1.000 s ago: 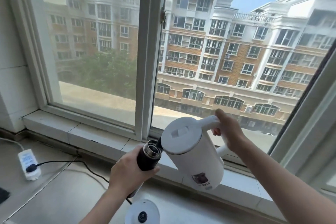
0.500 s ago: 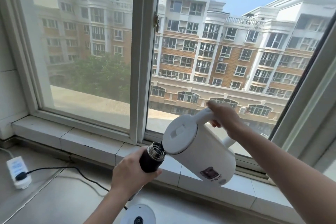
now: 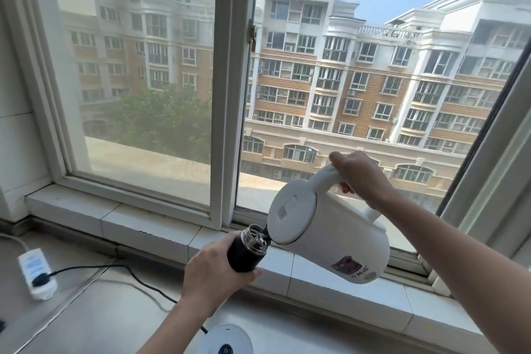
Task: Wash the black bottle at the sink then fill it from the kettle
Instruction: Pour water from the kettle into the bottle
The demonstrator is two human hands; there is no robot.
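Observation:
My left hand (image 3: 214,271) grips the black bottle (image 3: 247,251) around its lower body, holding it tilted above the counter with its steel mouth open and pointing up to the right. My right hand (image 3: 359,177) holds the white kettle (image 3: 324,234) by its handle. The kettle is tipped far to the left, its lid facing me and its spout resting right at the bottle's mouth. The bottle's bottom is hidden behind my fingers.
The kettle's round white base (image 3: 225,340) sits on the counter at the bottom edge. A black cord (image 3: 115,267) runs left to a white power strip (image 3: 37,274). A tiled window sill (image 3: 149,227) and a large window stand just behind.
The kettle has tipped further over the bottle and my right hand has risen slightly. The view has shifted a little; the bottle stays at the spout.

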